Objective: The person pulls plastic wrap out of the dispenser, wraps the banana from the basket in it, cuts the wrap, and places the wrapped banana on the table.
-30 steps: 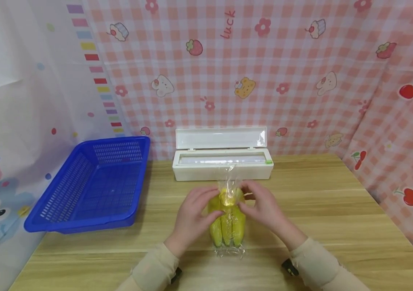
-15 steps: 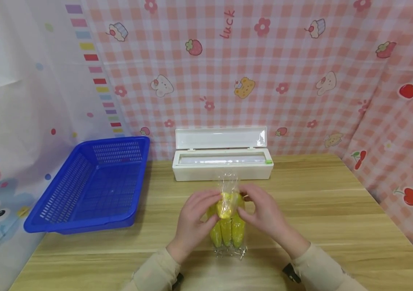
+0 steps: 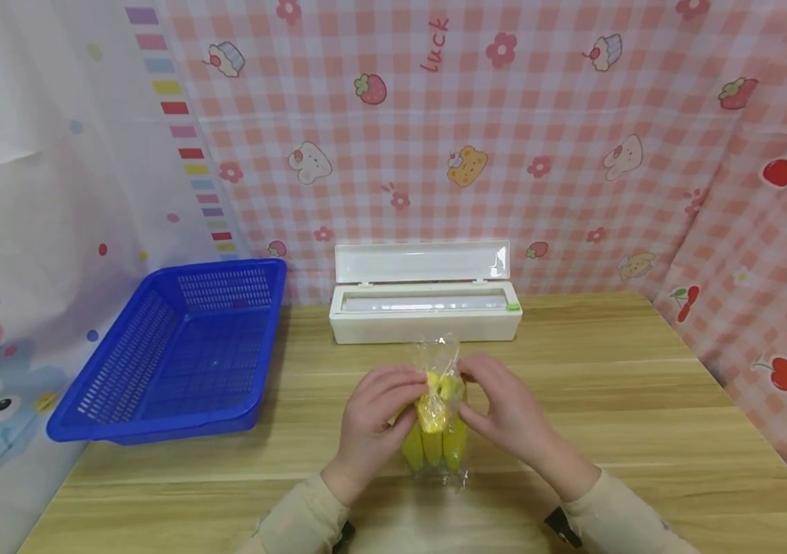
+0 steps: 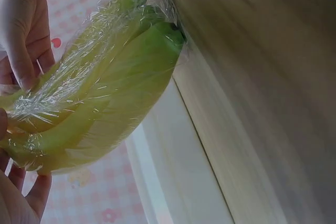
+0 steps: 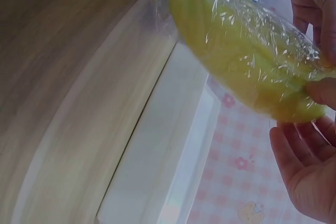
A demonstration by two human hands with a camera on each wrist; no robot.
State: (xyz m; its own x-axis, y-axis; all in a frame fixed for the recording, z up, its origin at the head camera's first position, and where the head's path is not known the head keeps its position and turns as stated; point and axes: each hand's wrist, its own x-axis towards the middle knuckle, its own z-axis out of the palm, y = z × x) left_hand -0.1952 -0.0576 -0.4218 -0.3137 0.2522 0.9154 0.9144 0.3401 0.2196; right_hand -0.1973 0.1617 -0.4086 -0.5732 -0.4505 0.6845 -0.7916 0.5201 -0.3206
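Note:
A bunch of yellow bananas (image 3: 433, 450), greenish at the tips, is wrapped in clear plastic film (image 3: 438, 354). My left hand (image 3: 375, 419) holds the bunch by the left of its stem end, thumb towards me and fingers beyond. On the other side, my right hand (image 3: 507, 404) grips the same end between thumb and fingers. Loose film sticks up past the stem and hangs crinkled around the tips. Close up in the left wrist view, the bananas (image 4: 115, 93) look tightly covered. In the right wrist view the bananas (image 5: 241, 51) appear tilted, with fingertips beneath the stem end.
Behind the hands stands a white film dispenser box (image 3: 424, 327) with its lid (image 3: 422, 263) raised and a roll inside. A blue plastic basket (image 3: 255, 412) stands on the left of the wooden table (image 3: 628, 400). Patterned cloth (image 3: 393, 123) covers the back and sides.
The stem end has tipped up and towards me, showing its underside more. The loose film above it has come nearer, away from the dispenser. Both hands still hold the bunch.

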